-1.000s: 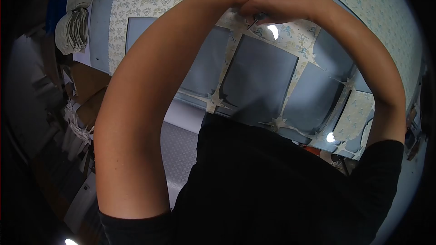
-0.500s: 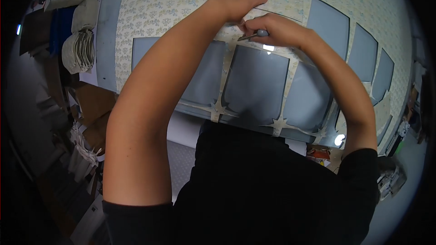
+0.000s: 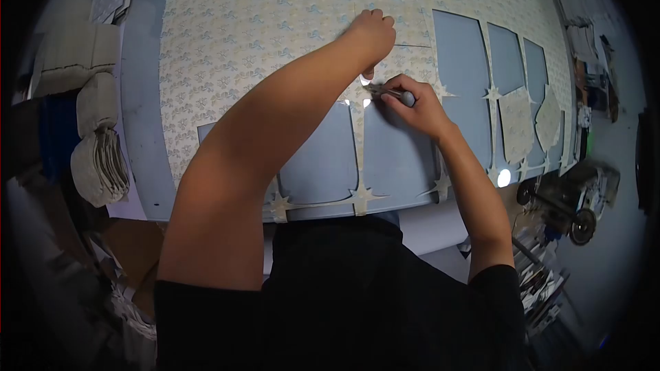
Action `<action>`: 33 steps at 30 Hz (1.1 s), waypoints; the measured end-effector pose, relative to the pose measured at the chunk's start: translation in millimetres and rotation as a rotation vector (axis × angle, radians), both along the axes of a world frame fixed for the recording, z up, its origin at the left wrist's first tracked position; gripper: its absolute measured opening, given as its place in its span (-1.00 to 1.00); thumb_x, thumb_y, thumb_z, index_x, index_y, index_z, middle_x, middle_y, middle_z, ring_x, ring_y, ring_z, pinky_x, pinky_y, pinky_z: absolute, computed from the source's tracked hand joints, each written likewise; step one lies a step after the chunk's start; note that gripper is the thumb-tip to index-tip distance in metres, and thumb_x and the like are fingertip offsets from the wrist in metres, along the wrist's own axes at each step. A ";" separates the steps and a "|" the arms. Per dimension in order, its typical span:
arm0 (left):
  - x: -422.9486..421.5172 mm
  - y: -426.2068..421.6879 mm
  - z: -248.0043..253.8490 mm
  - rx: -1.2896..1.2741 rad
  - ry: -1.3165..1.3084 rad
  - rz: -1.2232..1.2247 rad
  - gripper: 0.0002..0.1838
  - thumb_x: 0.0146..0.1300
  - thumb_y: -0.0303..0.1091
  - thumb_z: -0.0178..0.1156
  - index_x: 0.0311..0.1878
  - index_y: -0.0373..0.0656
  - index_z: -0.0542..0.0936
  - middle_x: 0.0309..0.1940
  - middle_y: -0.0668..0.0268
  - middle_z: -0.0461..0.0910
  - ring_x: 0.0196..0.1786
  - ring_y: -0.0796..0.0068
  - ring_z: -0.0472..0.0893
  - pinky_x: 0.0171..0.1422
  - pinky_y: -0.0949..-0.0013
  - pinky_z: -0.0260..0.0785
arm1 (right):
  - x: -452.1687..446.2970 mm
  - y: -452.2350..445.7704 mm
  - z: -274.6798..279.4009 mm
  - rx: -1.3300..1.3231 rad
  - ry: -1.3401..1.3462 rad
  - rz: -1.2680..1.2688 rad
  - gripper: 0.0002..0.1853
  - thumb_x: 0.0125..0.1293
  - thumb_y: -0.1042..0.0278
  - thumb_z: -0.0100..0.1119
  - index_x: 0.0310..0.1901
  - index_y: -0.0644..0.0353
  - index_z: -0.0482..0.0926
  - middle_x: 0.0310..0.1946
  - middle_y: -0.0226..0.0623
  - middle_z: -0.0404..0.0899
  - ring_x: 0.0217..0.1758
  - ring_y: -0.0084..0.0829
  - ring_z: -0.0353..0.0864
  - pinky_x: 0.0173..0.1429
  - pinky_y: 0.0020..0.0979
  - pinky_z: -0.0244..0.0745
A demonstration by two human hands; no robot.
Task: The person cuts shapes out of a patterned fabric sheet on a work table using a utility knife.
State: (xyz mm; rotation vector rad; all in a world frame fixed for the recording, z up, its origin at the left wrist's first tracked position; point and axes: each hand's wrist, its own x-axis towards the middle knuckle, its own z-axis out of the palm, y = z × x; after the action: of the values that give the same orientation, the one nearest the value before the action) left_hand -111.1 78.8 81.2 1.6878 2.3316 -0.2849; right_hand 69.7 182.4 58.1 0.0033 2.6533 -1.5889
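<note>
My right hand (image 3: 421,106) is closed around a small knife (image 3: 407,98) with a rounded grey handle end. Its metal tip points left, against a cream sheet (image 3: 275,34) printed with small blue and yellow flowers. Just beyond it my left hand (image 3: 375,33) presses down on the sheet, fingers curled and thumb reaching towards the knife tip. What lies under those fingers is hidden. Bright reflections show beside the knife tip, and thin straight lines run on the sheet near the left hand. Large cut-out openings in the sheet bare the grey-blue table surface (image 3: 320,158).
Narrow strips with star-shaped joints (image 3: 361,199) separate the openings. Loose patterned pieces (image 3: 515,127) lie on the right. Stacks of folded material (image 3: 100,168) stand off the table's left edge. A wheeled metal object (image 3: 583,225) is on the floor at right.
The view has shifted, showing more of the sheet and its right side. My right hand with the knife is now nearer the openings' upper left corner, beside my left hand's thumb.
</note>
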 end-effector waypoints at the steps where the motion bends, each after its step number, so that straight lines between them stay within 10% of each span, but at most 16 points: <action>1: -0.3 3.3 -1.9 -0.024 -0.012 0.008 -0.13 -0.30 -0.07 0.78 0.18 -0.18 0.71 0.26 0.29 0.58 0.37 0.16 0.49 0.37 0.19 0.41 | 3.4 -11.2 5.0 0.034 -0.051 -0.096 -0.85 0.40 0.41 0.35 -0.08 0.24 0.63 -0.22 -0.20 0.77 -0.19 -0.31 0.75 -0.01 -0.37 0.59; 8: -8.5 11.1 -10.7 0.039 -0.091 0.033 -0.08 -0.31 -0.17 0.81 0.26 -0.12 0.69 0.33 0.29 0.55 0.44 0.09 0.45 0.37 0.06 0.47 | 6.1 -65.4 3.1 0.172 -0.095 -0.342 -0.85 0.43 0.43 0.35 -0.05 0.26 0.65 -0.24 -0.26 0.77 -0.21 -0.48 0.70 -0.02 -0.41 0.57; 19: -19.6 22.4 -10.4 -0.113 -0.178 0.039 0.09 -0.35 -0.14 0.82 0.43 -0.01 0.60 0.50 0.21 0.44 0.57 0.00 0.32 0.48 -0.19 0.34 | -1.7 -66.0 21.3 0.359 -0.130 -0.312 -0.81 0.35 0.42 0.34 -0.18 0.24 0.49 -0.24 -0.08 0.76 -0.20 0.10 0.73 -0.14 -0.13 0.61; 32: -20.8 26.5 -12.4 -0.145 -0.176 0.008 -0.13 -0.05 -0.15 0.69 0.43 0.11 0.61 0.53 0.21 0.40 0.59 0.00 0.31 0.50 -0.35 0.25 | -10.6 -82.4 16.6 0.462 -0.176 -0.386 -0.81 0.31 0.50 0.34 -0.13 0.29 0.53 -0.15 -0.05 0.77 -0.11 0.05 0.76 -0.01 -0.19 0.63; 33: -20.8 23.6 -8.7 -0.132 -0.148 -0.003 -0.07 -0.17 -0.02 0.73 0.38 -0.01 0.63 0.45 0.22 0.47 0.51 0.07 0.41 0.46 -0.14 0.36 | -10.7 -84.5 13.9 0.462 -0.145 -0.411 -0.80 0.28 0.48 0.35 -0.15 0.27 0.52 -0.21 -0.01 0.73 -0.12 0.08 0.73 -0.04 -0.12 0.61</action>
State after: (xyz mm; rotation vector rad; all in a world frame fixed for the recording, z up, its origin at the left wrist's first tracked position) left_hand -131.9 102.4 72.5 1.5937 2.1550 -0.2965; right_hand 59.1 97.9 72.1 0.6888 2.9574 -0.9484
